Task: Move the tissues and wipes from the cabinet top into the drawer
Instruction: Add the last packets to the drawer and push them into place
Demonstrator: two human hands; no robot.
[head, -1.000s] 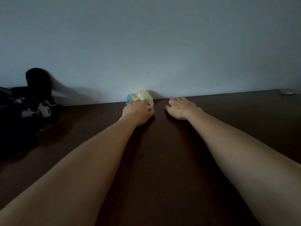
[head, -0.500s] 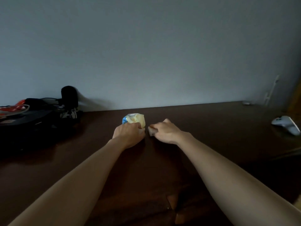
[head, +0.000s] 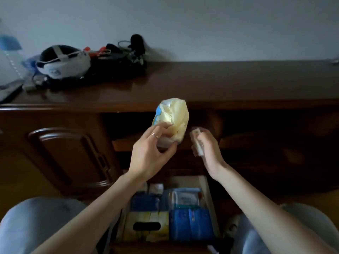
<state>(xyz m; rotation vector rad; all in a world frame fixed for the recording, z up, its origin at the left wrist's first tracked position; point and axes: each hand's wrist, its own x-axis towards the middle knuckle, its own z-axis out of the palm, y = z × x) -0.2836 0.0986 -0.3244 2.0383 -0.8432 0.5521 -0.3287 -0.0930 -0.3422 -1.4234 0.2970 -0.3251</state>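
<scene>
At mid-frame, a yellow tissue pack [head: 172, 120] is gripped by the left hand [head: 150, 153] and a small wipes packet [head: 197, 142] by the right hand [head: 209, 151], above the open drawer [head: 207, 191]; both are yet to be dropped in among the packs [head: 190, 224] already stored.

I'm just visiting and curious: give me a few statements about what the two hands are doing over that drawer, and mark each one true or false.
1. The left hand holds a pale yellow tissue pack. True.
2. The right hand is empty. False: it grips a small whitish packet.
3. The drawer below the hands is open and already holds packs. True.
4. The yellow pack lies inside the drawer. False: it is held in the air, in front of the cabinet top.
5. The cabinet top has nothing on it. False: a white and black headset and cables sit at its left end.
</scene>
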